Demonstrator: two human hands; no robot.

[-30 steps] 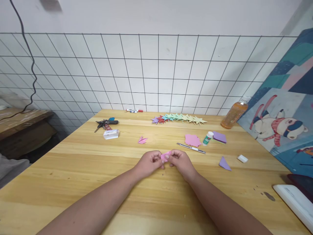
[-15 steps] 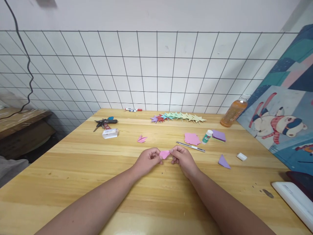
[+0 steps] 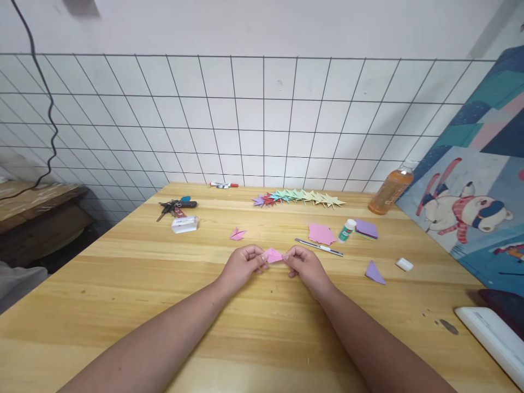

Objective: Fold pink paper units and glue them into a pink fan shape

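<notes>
A small folded piece of pink paper [image 3: 274,255] is held just above the table between my two hands. My left hand [image 3: 246,264] pinches its left end between thumb and fingers. At its right end, my right hand [image 3: 304,266] grips the tip the same way. Beyond my left hand lies a pointed pink folded paper piece [image 3: 237,234]. A stack of pink paper squares [image 3: 321,233] and a slim craft knife [image 3: 319,247] lie past my right hand.
On the wooden table [image 3: 229,338], a row of coloured folded pieces [image 3: 298,197] runs along the back. Right are a glue stick [image 3: 347,231], purple paper [image 3: 366,228], a purple triangle [image 3: 374,272], an eraser [image 3: 404,264] and a bottle [image 3: 391,188]. Keys [image 3: 176,207] and a small box [image 3: 184,224] lie left.
The pink paper has turned a little between my fingers and now shows a peaked upper edge with crease lines. Both hands keep their pinch on it. Elsewhere the objects stay put.
</notes>
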